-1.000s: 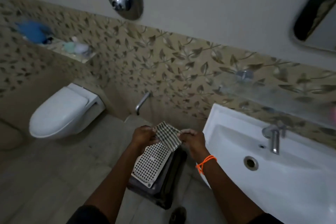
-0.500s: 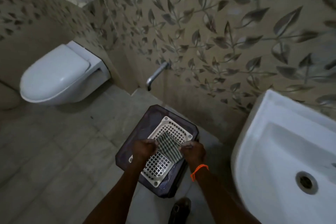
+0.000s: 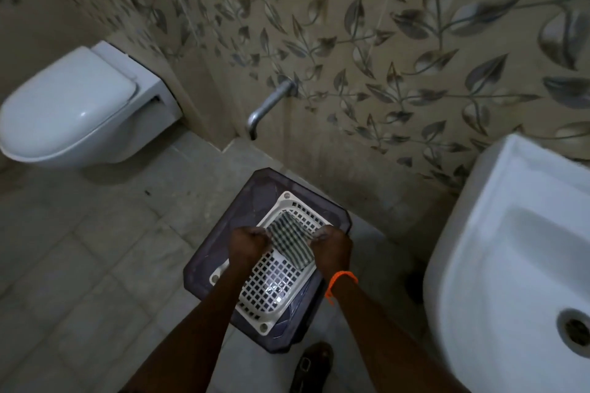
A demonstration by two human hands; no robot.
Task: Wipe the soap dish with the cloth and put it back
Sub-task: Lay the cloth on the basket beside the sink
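Note:
A white perforated soap dish lies flat on a dark purple stool in the middle of the view. Over the dish's far half I hold a green-and-white striped cloth stretched between both hands. My left hand grips the cloth's left edge. My right hand, with an orange band at the wrist, grips its right edge. Both hands cover part of the dish's middle.
A white wash basin with its drain fills the right side. A white wall-hung toilet with its lid down is at the left. A metal spout juts from the leaf-patterned tiled wall above the stool. A dark shoe stands on the floor below.
The view has tilted down from the wall to the floor. The dish, tilted under the cloth a second ago, now lies flat on the stool; both hands still hold the cloth over it.

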